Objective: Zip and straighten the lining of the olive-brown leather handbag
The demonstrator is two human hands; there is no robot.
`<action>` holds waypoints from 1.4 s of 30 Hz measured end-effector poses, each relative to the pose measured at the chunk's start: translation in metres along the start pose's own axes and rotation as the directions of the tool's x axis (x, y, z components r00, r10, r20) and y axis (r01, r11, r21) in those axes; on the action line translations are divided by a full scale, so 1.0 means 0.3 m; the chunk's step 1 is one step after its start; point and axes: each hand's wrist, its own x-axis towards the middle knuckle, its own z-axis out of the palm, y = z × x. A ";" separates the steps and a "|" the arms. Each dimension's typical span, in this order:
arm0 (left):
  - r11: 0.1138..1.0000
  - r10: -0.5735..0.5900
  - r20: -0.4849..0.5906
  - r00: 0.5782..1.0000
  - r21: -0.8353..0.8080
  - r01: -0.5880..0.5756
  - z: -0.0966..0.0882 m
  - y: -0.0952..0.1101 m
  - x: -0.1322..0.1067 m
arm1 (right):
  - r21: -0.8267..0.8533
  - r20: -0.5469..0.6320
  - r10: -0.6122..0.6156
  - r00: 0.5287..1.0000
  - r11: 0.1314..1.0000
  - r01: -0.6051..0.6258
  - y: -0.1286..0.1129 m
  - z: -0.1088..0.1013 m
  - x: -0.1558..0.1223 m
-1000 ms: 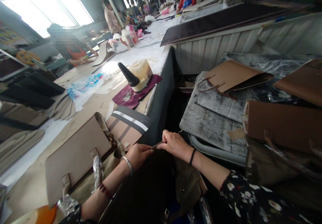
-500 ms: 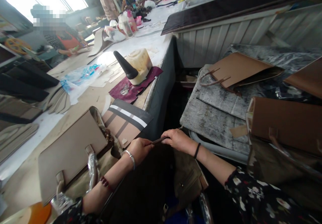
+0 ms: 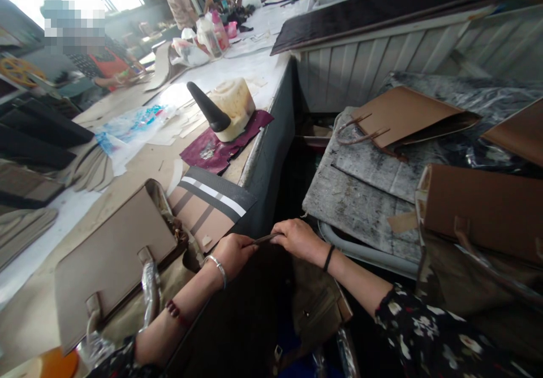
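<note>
We hold a thin brown strip (image 3: 266,238) between us, our left hand (image 3: 233,257) pinched on one side of it and our right hand (image 3: 298,240) on the other. The strip spans the gap between our fingers, just beside the counter (image 3: 127,191). Near our left wrist lies a taupe handbag (image 3: 112,265) with plastic-wrapped handles; beyond it, a striped panel (image 3: 210,219). A brown handbag (image 3: 483,211) sits off to our right.

Strip (image 3: 265,237) below centre; handbag (image 3: 112,262) lower left, on counter (image 3: 148,163); container (image 3: 238,106) on sheet (image 3: 203,154), upper centre; second bag (image 3: 496,214), right edge.
</note>
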 end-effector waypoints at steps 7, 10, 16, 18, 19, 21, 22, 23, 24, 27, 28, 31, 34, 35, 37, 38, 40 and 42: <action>0.948 0.214 0.072 0.974 -0.256 -0.189 0.024 -0.035 0.021 | -0.057 -0.034 -0.024 0.999 0.998 0.022 -0.009 0.009 -0.021; 0.972 0.222 0.069 0.973 -0.096 -0.215 0.017 -0.028 0.016 | -0.009 -0.020 -0.043 0.999 0.999 0.043 0.002 0.005 -0.032; 0.978 0.210 0.064 0.976 0.001 -0.211 0.007 -0.013 0.003 | 0.090 -0.062 -0.049 0.997 0.994 0.054 0.049 -0.015 -0.045; 0.979 0.204 0.047 0.978 0.015 -0.205 0.008 -0.014 0.001 | 0.109 -0.058 -0.042 0.997 0.993 0.048 0.058 -0.019 -0.044; 0.980 0.196 0.038 0.980 0.017 -0.197 0.009 -0.014 -0.001 | 0.108 -0.059 -0.042 0.997 0.993 0.048 0.061 -0.019 -0.043; 0.984 0.178 0.024 0.984 0.015 -0.178 0.011 -0.013 -0.004 | 0.100 -0.061 -0.039 0.997 0.994 0.046 0.062 -0.016 -0.039; 0.986 0.166 0.017 0.986 0.018 -0.166 0.012 -0.012 -0.006 | 0.097 -0.061 -0.039 0.997 0.994 0.045 0.062 -0.014 -0.038; 0.988 0.154 0.008 0.988 0.027 -0.154 0.012 -0.010 -0.007 | 0.090 -0.063 -0.039 0.997 0.995 0.044 0.062 -0.012 -0.037; 0.989 0.140 -0.003 0.990 0.041 -0.140 0.014 -0.008 -0.008 | 0.081 -0.064 -0.037 0.997 0.996 0.042 0.061 -0.009 -0.037; 0.992 0.106 -0.034 0.994 0.068 -0.104 0.018 -0.001 -0.007 | 0.043 -0.068 -0.040 0.997 0.998 0.043 0.061 -0.007 -0.043; 0.993 0.098 -0.042 0.994 0.071 -0.095 0.020 0.001 -0.006 | 0.036 -0.064 -0.050 0.997 0.998 0.052 0.061 -0.010 -0.046; 0.995 0.072 -0.049 0.996 0.067 -0.069 0.023 0.009 -0.004 | 0.037 -0.026 -0.089 0.996 0.995 0.090 0.065 -0.023 -0.055; 0.997 0.045 -0.050 0.998 0.069 -0.042 0.022 0.022 -0.005 | -0.007 0.027 -0.098 0.995 0.995 0.098 0.060 -0.040 -0.058; 0.997 0.042 -0.049 0.998 0.071 -0.038 0.022 0.027 -0.006 | -0.049 0.041 -0.097 0.994 0.994 0.099 0.053 -0.045 -0.057; 0.996 0.044 -0.047 0.998 0.075 -0.040 0.023 0.038 -0.005 | -0.178 0.063 -0.105 0.993 0.977 0.114 0.033 -0.050 -0.054; 0.996 0.046 -0.047 0.998 0.077 -0.042 0.025 0.042 -0.004 | -0.254 0.074 -0.116 0.990 0.958 0.131 0.021 -0.049 -0.053; 0.996 0.044 -0.044 0.998 0.081 -0.040 0.030 0.047 0.003 | -0.386 0.096 -0.141 0.985 0.907 0.167 -0.002 -0.044 -0.053; 0.996 0.041 -0.039 0.998 0.083 -0.038 0.036 0.046 0.013 | -0.456 0.107 -0.149 0.983 0.871 0.182 -0.016 -0.036 -0.056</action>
